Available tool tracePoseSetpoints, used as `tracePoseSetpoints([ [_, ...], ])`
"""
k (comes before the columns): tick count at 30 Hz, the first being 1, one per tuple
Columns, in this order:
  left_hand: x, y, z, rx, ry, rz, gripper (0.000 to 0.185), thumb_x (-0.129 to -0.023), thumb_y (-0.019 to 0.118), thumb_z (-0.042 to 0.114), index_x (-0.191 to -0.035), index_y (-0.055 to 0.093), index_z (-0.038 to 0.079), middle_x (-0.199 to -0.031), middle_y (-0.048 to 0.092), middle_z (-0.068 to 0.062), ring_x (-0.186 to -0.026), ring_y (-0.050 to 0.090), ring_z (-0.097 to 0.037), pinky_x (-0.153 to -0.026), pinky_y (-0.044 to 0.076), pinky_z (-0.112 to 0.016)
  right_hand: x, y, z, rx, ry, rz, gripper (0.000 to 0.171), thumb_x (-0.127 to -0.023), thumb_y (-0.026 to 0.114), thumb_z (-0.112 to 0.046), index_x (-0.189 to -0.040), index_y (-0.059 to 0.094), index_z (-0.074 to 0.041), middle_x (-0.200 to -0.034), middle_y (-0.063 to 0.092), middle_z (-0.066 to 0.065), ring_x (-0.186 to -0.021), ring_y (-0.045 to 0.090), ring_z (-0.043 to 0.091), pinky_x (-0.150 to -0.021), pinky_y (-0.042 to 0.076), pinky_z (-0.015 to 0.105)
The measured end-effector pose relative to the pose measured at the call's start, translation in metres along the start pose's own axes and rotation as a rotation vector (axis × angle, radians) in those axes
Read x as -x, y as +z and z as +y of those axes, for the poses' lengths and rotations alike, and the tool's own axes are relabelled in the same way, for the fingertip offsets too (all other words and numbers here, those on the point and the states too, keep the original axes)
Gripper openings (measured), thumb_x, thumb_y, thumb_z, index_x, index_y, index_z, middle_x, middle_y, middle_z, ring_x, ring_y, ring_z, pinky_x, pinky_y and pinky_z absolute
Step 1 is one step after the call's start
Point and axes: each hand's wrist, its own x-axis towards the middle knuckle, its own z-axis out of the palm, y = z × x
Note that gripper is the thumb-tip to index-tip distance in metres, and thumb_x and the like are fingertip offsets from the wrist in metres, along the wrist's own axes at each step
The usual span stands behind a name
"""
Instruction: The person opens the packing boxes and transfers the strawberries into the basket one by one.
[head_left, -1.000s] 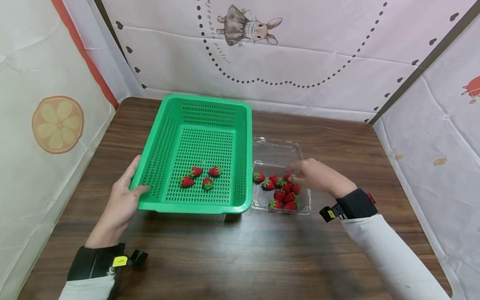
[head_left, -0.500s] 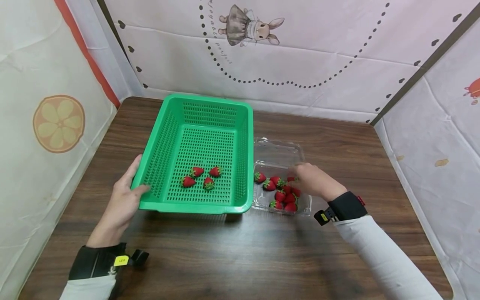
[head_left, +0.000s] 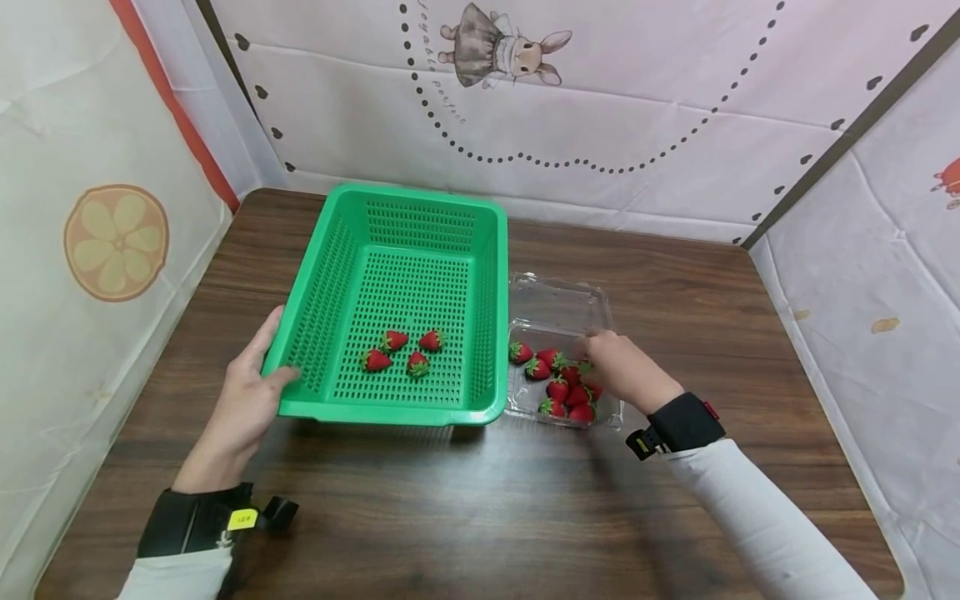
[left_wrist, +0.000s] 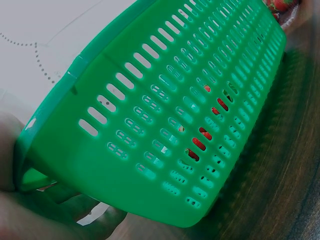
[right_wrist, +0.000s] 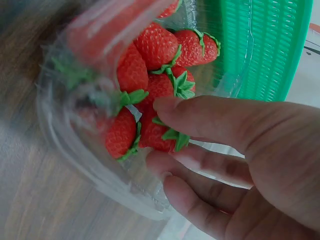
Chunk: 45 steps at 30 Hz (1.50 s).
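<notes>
Four strawberries (head_left: 401,352) lie in the green basket (head_left: 420,221) on the brown worktop (head_left: 480,508). More strawberries, about eight, sit in the clear box (head_left: 558,296) just beside the basket, so most of the moving looks like it is not done yet. The left hand (head_left: 243,400) holds the near left corner of the basket, with the thumb on the rim and the fingers curled under it. The right hand (head_left: 618,371) is down in the clear box. Its thumb and fingers (right_wrist: 200,117) close on one strawberry (right_wrist: 160,135), which lies low in the box among the others.
</notes>
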Motion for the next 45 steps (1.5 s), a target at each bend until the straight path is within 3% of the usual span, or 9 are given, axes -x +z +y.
tracePoseSetpoints([
  [5, 0.0, 0.0, -0.001, -0.005, -0.004, 0.003, 0.077, -0.099, 0.036, 0.002, -0.15, 0.001, 0.047, -0.164, 0.004, 0.004, -0.147, 0.02, -0.034, -0.108, 0.031, -0.057, -0.002, -0.001, -0.001, -0.009, 0.026, -0.04, 0.019, -0.082, 0.074, -0.008, -0.101, 0.068, -0.005, -0.089, 0.07, 0.01, -0.063, 0.06, 0.01, -0.056, 0.051, 0.025],
  [11, 0.0, -0.001, -0.002, -0.002, 0.0, 0.005, 0.076, -0.099, 0.036, 0.003, -0.15, 0.001, 0.047, -0.164, 0.003, 0.005, -0.147, 0.018, -0.034, -0.109, 0.029, -0.058, 0.0, -0.005, 0.0, -0.061, 0.022, -0.05, 0.024, -0.084, 0.069, -0.008, -0.107, 0.068, -0.004, -0.096, 0.07, 0.011, -0.063, 0.059, 0.009, -0.058, 0.05, 0.025],
  [16, 0.001, -0.001, -0.001, 0.003, 0.007, 0.005, 0.076, -0.099, 0.036, 0.003, -0.151, 0.001, 0.046, -0.164, 0.002, 0.005, -0.148, 0.016, -0.034, -0.11, 0.026, -0.06, 0.001, -0.012, -0.002, -0.123, -0.011, -0.063, 0.029, -0.087, 0.068, -0.01, -0.115, 0.07, -0.005, -0.108, 0.071, 0.013, -0.069, 0.062, 0.009, -0.062, 0.051, 0.027],
  [20, 0.0, -0.002, -0.002, 0.003, 0.008, 0.003, 0.075, -0.099, 0.036, 0.003, -0.151, 0.001, 0.045, -0.164, 0.002, 0.005, -0.147, 0.017, -0.034, -0.11, 0.027, -0.06, 0.001, -0.017, -0.005, -0.149, -0.058, -0.062, 0.026, -0.087, 0.069, -0.008, -0.112, 0.072, -0.004, -0.108, 0.07, 0.012, -0.08, 0.064, 0.014, -0.068, 0.055, 0.029],
  [28, -0.001, -0.002, -0.002, -0.001, 0.002, 0.005, 0.076, -0.099, 0.036, 0.003, -0.151, 0.0, 0.046, -0.165, 0.002, 0.004, -0.147, 0.017, -0.035, -0.108, 0.029, -0.061, -0.001, -0.027, -0.01, -0.119, -0.149, -0.011, 0.021, -0.083, 0.074, -0.009, -0.104, 0.073, -0.005, -0.099, 0.068, 0.01, -0.083, 0.064, 0.017, -0.072, 0.056, 0.031],
  [41, -0.002, -0.002, -0.002, 0.009, -0.01, -0.014, 0.077, -0.1, 0.037, 0.004, -0.15, -0.001, 0.046, -0.165, 0.002, 0.001, -0.147, 0.018, -0.033, -0.108, 0.031, -0.057, -0.013, -0.057, -0.034, -0.112, -0.216, 0.013, 0.023, -0.089, 0.066, -0.008, -0.111, 0.073, -0.008, -0.11, 0.07, 0.01, -0.087, 0.064, 0.015, -0.072, 0.052, 0.03],
  [45, -0.001, -0.002, -0.002, 0.008, -0.01, -0.012, 0.076, -0.1, 0.037, 0.004, -0.151, -0.001, 0.046, -0.165, 0.002, 0.0, -0.147, 0.018, -0.034, -0.107, 0.032, -0.056, -0.018, -0.064, -0.043, -0.104, -0.251, 0.01, 0.015, -0.09, 0.061, -0.005, -0.098, 0.073, -0.01, -0.082, 0.066, 0.003, -0.063, 0.052, 0.009, -0.06, 0.044, 0.026],
])
